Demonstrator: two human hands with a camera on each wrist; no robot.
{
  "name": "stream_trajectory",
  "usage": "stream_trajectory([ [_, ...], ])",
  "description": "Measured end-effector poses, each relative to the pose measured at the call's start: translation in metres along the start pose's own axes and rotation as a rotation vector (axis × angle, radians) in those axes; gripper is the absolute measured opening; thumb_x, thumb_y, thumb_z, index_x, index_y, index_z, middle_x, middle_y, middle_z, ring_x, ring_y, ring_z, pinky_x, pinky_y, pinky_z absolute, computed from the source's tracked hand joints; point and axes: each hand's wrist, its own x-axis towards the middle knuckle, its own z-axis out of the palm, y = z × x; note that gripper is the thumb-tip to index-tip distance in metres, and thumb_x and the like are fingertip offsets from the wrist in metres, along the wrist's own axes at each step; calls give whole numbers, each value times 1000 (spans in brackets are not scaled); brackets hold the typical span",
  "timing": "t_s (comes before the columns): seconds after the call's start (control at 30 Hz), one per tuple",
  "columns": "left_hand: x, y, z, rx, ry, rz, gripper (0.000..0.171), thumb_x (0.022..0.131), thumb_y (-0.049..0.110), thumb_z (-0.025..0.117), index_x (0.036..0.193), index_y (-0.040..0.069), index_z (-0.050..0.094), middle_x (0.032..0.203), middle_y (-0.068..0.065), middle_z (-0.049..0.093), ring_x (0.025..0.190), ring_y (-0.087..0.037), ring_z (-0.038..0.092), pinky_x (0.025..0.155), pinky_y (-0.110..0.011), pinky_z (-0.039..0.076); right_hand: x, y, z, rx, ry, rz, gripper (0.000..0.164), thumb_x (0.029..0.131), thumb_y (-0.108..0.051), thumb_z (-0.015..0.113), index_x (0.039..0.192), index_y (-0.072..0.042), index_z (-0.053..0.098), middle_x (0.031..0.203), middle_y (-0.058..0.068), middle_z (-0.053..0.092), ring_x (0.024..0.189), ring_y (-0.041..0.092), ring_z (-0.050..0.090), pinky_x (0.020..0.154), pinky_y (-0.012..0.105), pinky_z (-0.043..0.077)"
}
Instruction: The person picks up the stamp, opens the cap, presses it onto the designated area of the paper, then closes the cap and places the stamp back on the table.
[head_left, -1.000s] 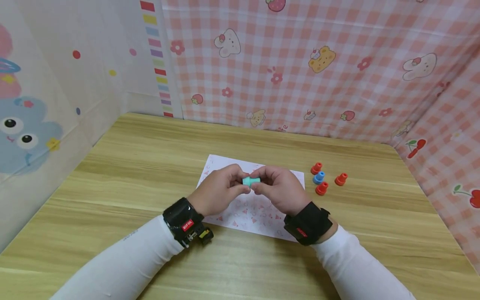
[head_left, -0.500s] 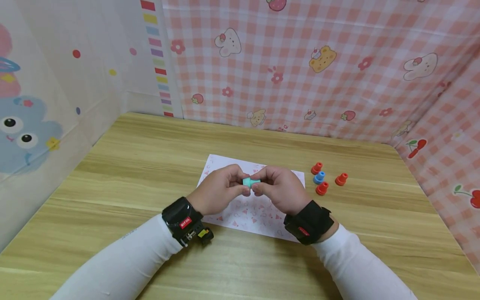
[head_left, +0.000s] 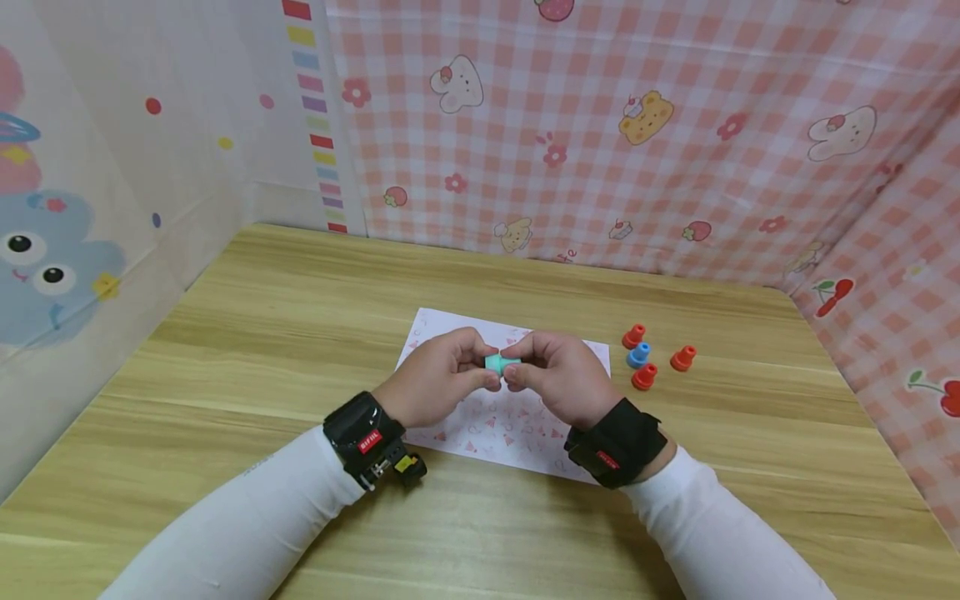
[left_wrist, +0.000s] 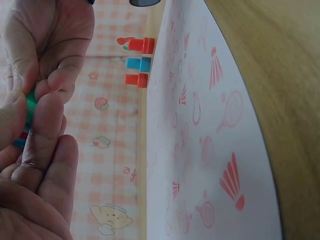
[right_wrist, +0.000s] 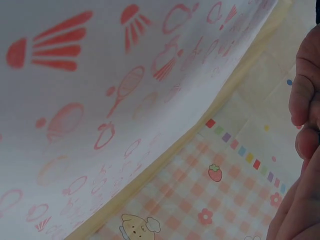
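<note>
- Light wooden bench point(head_left: 285, 308) with visible grain, evenly lit.
- Pink gingham cloth point(head_left: 675, 167) behind and to the right, printed with bears, rabbits, strawberries, cherries.
- Pale panel point(head_left: 112, 167) on the left: coloured dots, blue cartoon creature, striped edge.

Small teal plastic piece point(head_left: 501, 363): mostly covered by fingers of left hand point(head_left: 435, 379) and right hand point(head_left: 558, 377); shape indeterminate. Right wrist view: only fingertips point(right_wrist: 305, 115) at frame edge; piece not visible. Printed white paper sheet point(head_left: 502, 417) partly covered by hands.
</note>
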Motion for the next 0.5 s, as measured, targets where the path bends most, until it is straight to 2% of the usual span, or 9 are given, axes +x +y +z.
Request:
stream_trajectory([
  [0.37, 0, 0, -1, -19, -11, -12, 11, 87, 20, 68, 92, 18, 58, 85, 11, 68, 80, -6, 61, 71, -35, 49, 1, -1, 0, 33, -9, 6, 10, 85, -3, 66, 94, -8, 69, 88, 8, 66, 74, 20, 63, 75, 38, 54],
  [0.5, 0, 0, -3, -18, -7, -21, 11, 88, 20, 67, 92, 17, 57, 84, 10, 68, 79, -6, 61, 66, -35, 47, 2, -1, -2, 51, -7, 36, 11, 85, -4, 67, 96, -7, 69, 90, 9, 66, 75, 21, 63, 76, 37, 54],
])
